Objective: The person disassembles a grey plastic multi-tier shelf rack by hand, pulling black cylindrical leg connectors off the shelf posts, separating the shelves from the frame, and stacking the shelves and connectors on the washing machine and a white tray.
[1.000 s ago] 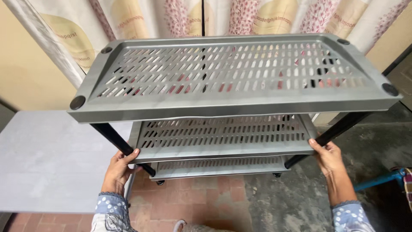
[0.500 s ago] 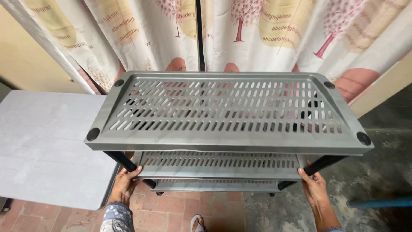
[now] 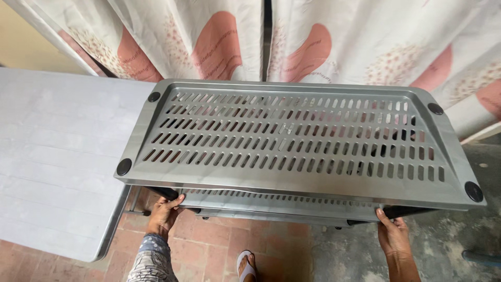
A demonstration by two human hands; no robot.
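Note:
A grey plastic rack (image 3: pixel 292 138) with slotted shelves and black posts stands in front of me, its top shelf filling the middle of the view. My left hand (image 3: pixel 164 214) grips the front left post under the top shelf. My right hand (image 3: pixel 392 235) holds the front right post below the shelf edge. The lower shelves (image 3: pixel 271 201) show only as a thin strip under the top one.
A pale grey table (image 3: pixel 57 167) sits close against the rack's left side. Patterned white and pink curtains (image 3: pixel 323 42) hang right behind the rack. The floor is red brick (image 3: pixel 209 250) on the left and rough concrete (image 3: pixel 449 235) on the right. My sandalled foot (image 3: pixel 246 265) is below.
The view has moved closer and looks more steeply down on the top shelf. The rack now sits nearer the curtains and beside the table. Both hands stay on the front posts.

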